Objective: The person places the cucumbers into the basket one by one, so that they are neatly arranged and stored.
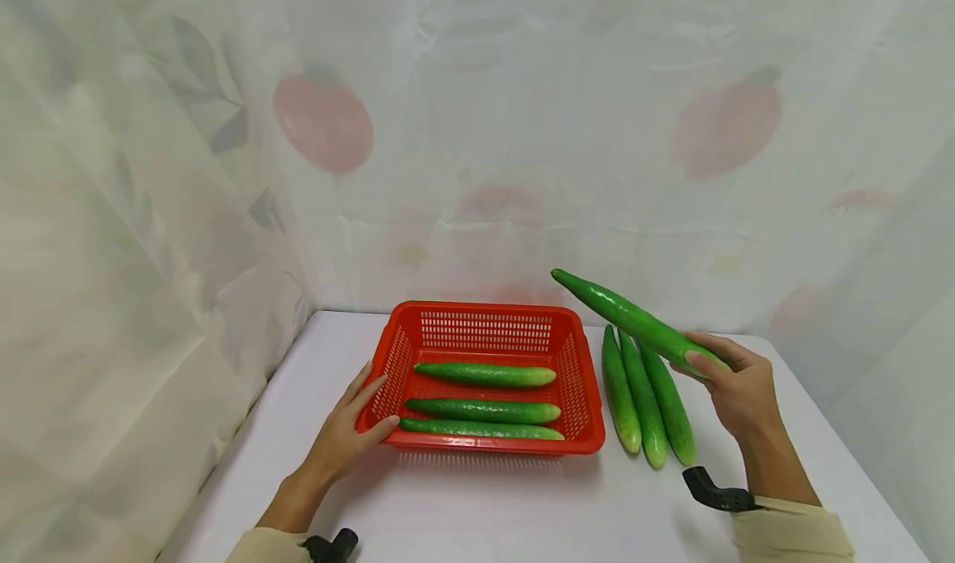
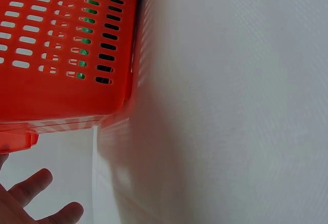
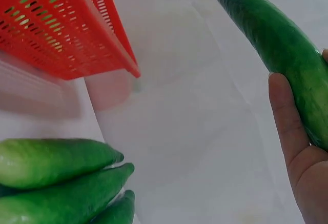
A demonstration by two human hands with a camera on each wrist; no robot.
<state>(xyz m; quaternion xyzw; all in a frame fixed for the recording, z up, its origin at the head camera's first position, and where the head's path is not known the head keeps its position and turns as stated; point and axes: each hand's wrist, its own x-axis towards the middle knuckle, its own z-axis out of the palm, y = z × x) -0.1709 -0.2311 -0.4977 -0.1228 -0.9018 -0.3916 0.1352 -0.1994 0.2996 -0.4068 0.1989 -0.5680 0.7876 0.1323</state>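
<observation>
My right hand (image 1: 742, 389) grips a long green cucumber (image 1: 622, 313) near its paler end, raised above the table and tilted with the dark tip up and to the left. In the right wrist view, the thumb lies along the held cucumber (image 3: 282, 39). A red slotted plastic basket (image 1: 496, 445) holds a cucumber (image 1: 485, 375) toward the back and two more closer to the front. My left hand (image 1: 336, 443) rests at the basket's left rim with fingers extended and spread; only some fingers show in the left wrist view.
Three cucumbers (image 1: 646, 401) lie side by side on the white table (image 1: 477, 513), just right of the basket. Pale printed sheeting (image 1: 522, 132) hangs behind the table and along the left side. Each wrist wears a black mount (image 1: 719, 492).
</observation>
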